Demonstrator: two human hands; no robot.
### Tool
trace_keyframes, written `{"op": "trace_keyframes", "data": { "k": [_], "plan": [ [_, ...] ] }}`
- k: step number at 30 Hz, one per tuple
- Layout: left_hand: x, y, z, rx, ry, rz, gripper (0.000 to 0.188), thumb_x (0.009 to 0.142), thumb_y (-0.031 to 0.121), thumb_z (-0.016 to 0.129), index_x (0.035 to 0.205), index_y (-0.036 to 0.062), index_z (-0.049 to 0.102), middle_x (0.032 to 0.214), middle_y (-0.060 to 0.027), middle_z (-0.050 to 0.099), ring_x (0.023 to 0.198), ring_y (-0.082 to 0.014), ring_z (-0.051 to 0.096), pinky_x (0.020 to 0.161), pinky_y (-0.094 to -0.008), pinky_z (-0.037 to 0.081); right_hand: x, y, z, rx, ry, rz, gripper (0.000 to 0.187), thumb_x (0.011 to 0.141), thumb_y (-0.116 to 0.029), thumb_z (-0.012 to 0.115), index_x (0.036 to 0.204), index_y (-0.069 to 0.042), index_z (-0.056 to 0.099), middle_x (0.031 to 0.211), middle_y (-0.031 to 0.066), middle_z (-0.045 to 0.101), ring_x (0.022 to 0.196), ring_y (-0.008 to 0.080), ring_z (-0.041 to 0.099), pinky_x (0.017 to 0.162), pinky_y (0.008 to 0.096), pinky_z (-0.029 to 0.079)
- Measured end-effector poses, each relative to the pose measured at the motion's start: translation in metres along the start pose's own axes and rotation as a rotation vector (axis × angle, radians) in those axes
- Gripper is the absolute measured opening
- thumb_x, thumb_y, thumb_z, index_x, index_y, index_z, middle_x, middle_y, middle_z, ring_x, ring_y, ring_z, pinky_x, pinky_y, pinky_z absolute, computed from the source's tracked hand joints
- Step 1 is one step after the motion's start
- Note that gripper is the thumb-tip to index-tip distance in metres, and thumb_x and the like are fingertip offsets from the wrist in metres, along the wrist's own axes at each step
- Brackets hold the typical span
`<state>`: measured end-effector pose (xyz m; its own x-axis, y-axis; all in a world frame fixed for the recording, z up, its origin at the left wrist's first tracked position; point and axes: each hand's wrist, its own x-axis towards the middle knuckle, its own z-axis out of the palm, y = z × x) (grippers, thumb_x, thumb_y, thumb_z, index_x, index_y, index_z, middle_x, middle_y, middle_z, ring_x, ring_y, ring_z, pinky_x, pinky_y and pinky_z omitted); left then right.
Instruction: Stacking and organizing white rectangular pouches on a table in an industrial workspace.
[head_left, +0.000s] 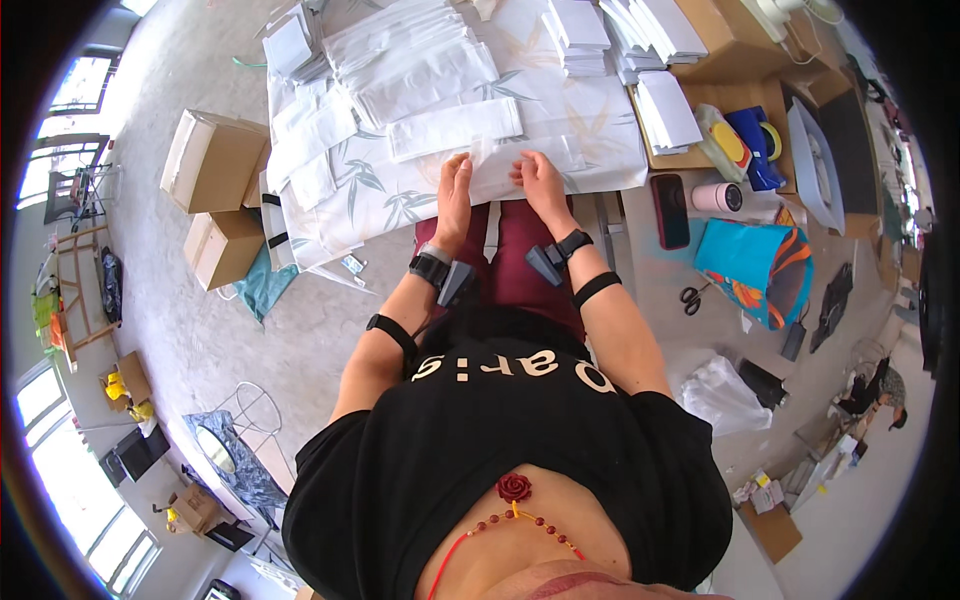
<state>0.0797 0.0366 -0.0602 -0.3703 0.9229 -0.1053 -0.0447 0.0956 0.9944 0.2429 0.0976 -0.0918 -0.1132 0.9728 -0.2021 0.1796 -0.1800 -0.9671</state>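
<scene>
At the near edge of a cloth-covered table, both of my hands are held a little apart. My left hand (pixel 455 202) has its fingers stretched out beside a clear plastic sleeve (pixel 545 154); whether they touch it I cannot tell. My right hand (pixel 542 187) hovers over the sleeve's near side, its fingers loosely bent and apart. Just beyond lies a flat stack of white sleeves (pixel 455 128). A larger pile of white plastic packets (pixel 410 60) spreads behind it, with several loose white packets (pixel 315 130) to the left.
White paper stacks (pixel 577 38) stand at the back right, another stack (pixel 668 110) near the right edge. Right of the table are a tape dispenser (pixel 757 145), a phone (pixel 669 211), a pink cup (pixel 717 197), a blue bag (pixel 750 265) and scissors (pixel 691 300). Cardboard boxes (pixel 225 160) stand left.
</scene>
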Motion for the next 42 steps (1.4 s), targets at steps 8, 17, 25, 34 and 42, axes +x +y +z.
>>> {"op": "trace_keyframes", "data": {
  "k": [8, 17, 25, 34, 42],
  "plan": [
    [0.002, -0.009, -0.006, 0.12, -0.043, 0.021, 0.057, 0.108, 0.043, 0.042, 0.135, -0.0041, 0.059, 0.14, -0.016, 0.059, 0.131, -0.0247, 0.051, 0.114, -0.036, 0.034, 0.008, -0.007, 0.003, -0.158, 0.074, 0.045, 0.034, 0.101, -0.025, 0.064, 0.118, 0.004, 0.062, 0.094, 0.0133, 0.073, 0.078, 0.0198, 0.073, 0.073, 0.0322, 0.06],
    [0.0, -0.022, -0.015, -0.358, 0.112, -0.101, 0.047, 0.109, 0.035, 0.049, 0.135, -0.003, 0.056, 0.137, -0.0161, 0.059, 0.129, -0.025, 0.056, 0.107, -0.0377, 0.045, 0.012, 0.001, 0.009, -0.444, 0.157, -0.215, 0.03, 0.085, -0.006, 0.069, 0.114, 0.0, 0.062, 0.087, 0.0162, 0.073, 0.084, 0.0361, 0.071, 0.078, 0.0446, 0.056],
    [0.002, -0.022, -0.044, -0.097, 0.303, 0.015, 0.033, 0.107, 0.028, 0.053, 0.127, 0.0021, 0.061, 0.125, -0.0093, 0.064, 0.11, -0.0218, 0.065, 0.093, -0.0357, 0.053, 0.017, -0.003, 0.01, -0.557, 0.142, -0.285, 0.025, 0.087, -0.005, 0.067, 0.111, -0.002, 0.062, 0.089, 0.017, 0.072, 0.087, 0.0371, 0.071, 0.08, 0.0459, 0.055],
    [-0.008, -0.012, -0.043, 0.954, -0.253, 0.471, 0.057, 0.098, 0.026, 0.063, 0.148, 0.0042, 0.048, 0.163, -0.0182, 0.034, 0.154, -0.0342, 0.026, 0.123, -0.0507, 0.023, 0.021, -0.003, 0.01, -0.631, 0.112, -0.338, 0.026, 0.086, -0.004, 0.068, 0.11, 0.0, 0.061, 0.091, 0.0181, 0.071, 0.089, 0.0376, 0.07, 0.082, 0.0462, 0.055],
    [-0.008, -0.013, -0.04, 1.214, -0.412, 0.488, 0.082, 0.097, 0.051, 0.059, 0.159, 0.0058, 0.032, 0.169, -0.0125, 0.023, 0.158, -0.0258, 0.017, 0.126, -0.052, 0.01, 0.029, 0.01, 0.001, -0.69, 0.128, -0.367, 0.029, 0.085, -0.004, 0.07, 0.112, 0.0, 0.058, 0.102, 0.021, 0.067, 0.094, 0.0406, 0.067, 0.082, 0.0488, 0.054]
  ]
}}
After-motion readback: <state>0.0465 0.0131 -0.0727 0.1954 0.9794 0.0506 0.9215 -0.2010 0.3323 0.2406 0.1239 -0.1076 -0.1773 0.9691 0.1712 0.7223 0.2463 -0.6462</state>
